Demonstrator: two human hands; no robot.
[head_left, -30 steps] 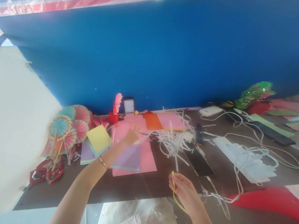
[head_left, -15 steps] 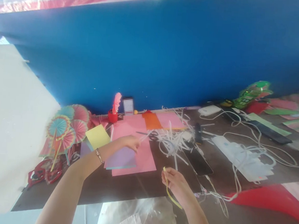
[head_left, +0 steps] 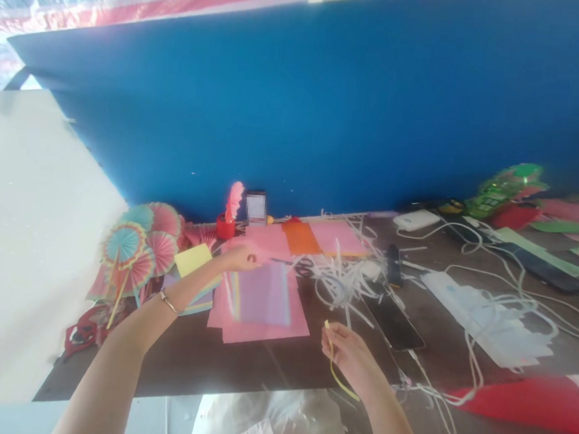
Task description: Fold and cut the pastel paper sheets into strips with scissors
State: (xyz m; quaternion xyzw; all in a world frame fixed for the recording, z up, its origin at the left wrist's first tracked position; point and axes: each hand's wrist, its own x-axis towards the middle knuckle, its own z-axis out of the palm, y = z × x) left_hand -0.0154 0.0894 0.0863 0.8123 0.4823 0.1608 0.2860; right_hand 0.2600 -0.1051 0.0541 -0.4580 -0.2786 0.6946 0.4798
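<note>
Dark table [head_left: 257, 368] strewn with white paper trimmings [head_left: 337, 281]; finished paper fans [head_left: 134, 248] stacked left. Left hand [head_left: 239, 258] pinches lilac sheet [head_left: 263, 295], lifted, blurred. Right hand [head_left: 351, 355] pinches yellow strip [head_left: 334, 367], unfolded.

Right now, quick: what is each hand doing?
Left hand: closed, lifting a blurred lilac paper sheet off the pink paper stack.
Right hand: closed, pinching a thin yellow paper strip.
</note>
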